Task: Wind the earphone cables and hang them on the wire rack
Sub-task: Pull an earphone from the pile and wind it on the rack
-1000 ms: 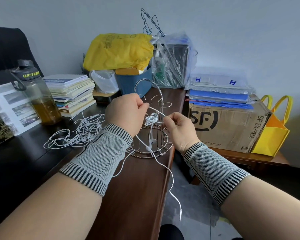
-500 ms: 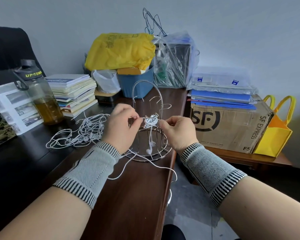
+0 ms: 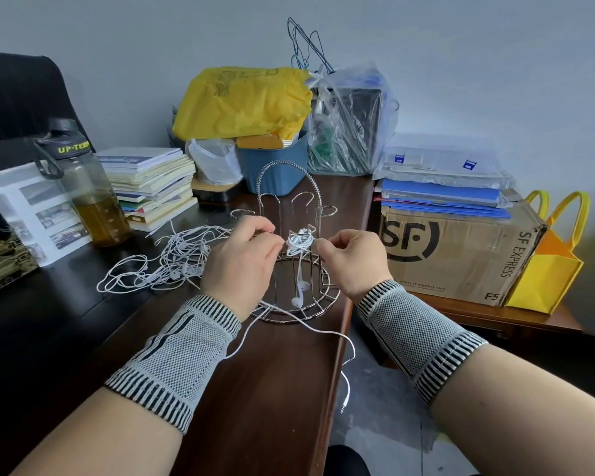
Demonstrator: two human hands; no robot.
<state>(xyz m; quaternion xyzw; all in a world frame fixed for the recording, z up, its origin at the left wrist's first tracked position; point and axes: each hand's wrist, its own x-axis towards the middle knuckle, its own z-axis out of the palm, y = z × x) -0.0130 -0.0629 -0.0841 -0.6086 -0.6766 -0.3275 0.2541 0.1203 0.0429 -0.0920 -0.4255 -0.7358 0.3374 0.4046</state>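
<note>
Water bottle point(image 3: 90, 197), stacked books point(image 3: 152, 187), yellow bag point(image 3: 241, 103), SF Express box point(image 3: 461, 255), yellow tote point(image 3: 550, 266)

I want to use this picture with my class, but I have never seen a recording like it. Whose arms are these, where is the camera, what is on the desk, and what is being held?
The camera sits on a person's head, looking down at their own bare hands. The left hand and right hand each pinch the white earphone cable bundle, which sits on a hook of the silver wire rack on the dark brown wooden desk. Two earbuds dangle below it. A loose tangle of white earphone cables waits to the left, beside a clear bottle of amber liquid.
</note>
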